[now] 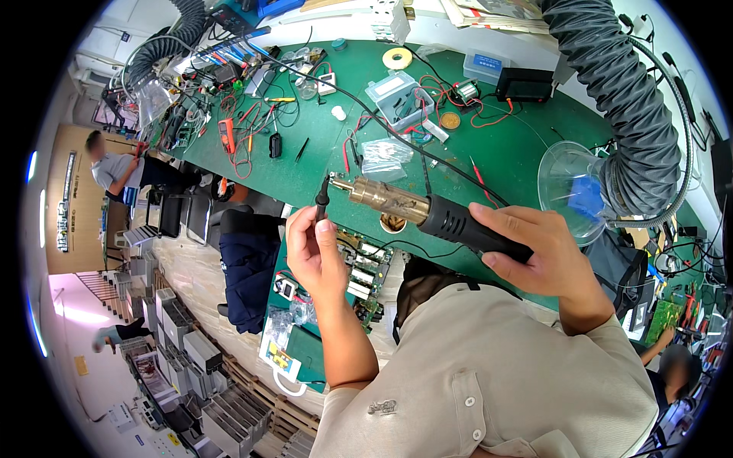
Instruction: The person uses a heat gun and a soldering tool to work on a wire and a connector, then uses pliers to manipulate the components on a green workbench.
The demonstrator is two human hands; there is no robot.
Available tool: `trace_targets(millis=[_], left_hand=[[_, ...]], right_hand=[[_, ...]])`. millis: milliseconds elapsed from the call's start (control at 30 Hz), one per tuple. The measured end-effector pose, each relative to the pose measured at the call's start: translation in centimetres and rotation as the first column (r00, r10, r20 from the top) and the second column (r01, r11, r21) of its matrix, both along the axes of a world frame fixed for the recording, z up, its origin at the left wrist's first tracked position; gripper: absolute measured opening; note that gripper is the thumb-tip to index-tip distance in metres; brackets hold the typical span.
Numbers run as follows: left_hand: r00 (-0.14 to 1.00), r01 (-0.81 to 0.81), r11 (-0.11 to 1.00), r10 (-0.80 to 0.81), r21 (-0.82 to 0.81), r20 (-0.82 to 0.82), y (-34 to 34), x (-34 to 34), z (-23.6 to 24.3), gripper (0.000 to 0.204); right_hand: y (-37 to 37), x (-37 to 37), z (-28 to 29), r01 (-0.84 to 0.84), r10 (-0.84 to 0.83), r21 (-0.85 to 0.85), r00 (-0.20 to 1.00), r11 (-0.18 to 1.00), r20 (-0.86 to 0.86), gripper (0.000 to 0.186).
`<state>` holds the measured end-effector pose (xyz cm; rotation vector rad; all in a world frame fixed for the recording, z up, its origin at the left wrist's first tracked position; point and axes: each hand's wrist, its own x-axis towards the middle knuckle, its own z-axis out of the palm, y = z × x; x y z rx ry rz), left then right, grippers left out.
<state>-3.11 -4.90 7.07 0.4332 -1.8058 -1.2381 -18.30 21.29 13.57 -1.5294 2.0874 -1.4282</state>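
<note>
bare green surface lies open far right of the hot air gun; the grey duct hose and clear funnel wall off the right, tangled wires crowd the far left.

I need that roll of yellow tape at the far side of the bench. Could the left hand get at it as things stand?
Probably not right away: the left hand is pinching a small black probe, and the yellow tape roll lies far across the green bench, beyond tangled wires.

"What is on the green table?"

"A roll of yellow tape, a clear plastic box, and red wires."

"And that big grey hose?"

"It hangs over a clear funnel."
</note>
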Motion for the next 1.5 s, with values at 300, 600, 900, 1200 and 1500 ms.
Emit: trace_targets(millis=[300,600,900,1200,1500], left_hand=[[1.0,0.011,1.0,-0.01,0.012,-0.016,0.0,-0.1,-0.1,0.018],[1.0,0.014,1.0,-0.014,0.016,-0.021,0.1,0.1,-0.1,0.018],[1.0,-0.011,1.0,0.011,-0.027,-0.024,0.0,0.1,-0.3,0.019],[0.999,-0.022,0.999,0.023,0.041,-0.042,0.5,0.0,0.1,0.022],[1.0,-0.004,0.971,0.006,0.238,-0.01,2.5,-0.9,2.1,0.024]], right_hand=[[0.1,-0.1,-0.1,-0.003,0.004,-0.001,1.0,1.0,0.009,0.067],[0.1,-0.1,-0.1,0.001,-0.001,-0.01,1.0,1.0,0.004,0.068],[0.2,-0.1,-0.2,0.01,-0.01,0.001,1.0,1.0,-0.009,0.068],[0.2,-0.3,-0.3,0.026,-0.026,-0.001,1.0,1.0,0.01,0.065],[-0.1,-1.0,-1.9,0.12,-0.121,0.014,0.978,0.993,0.168,0.057]])
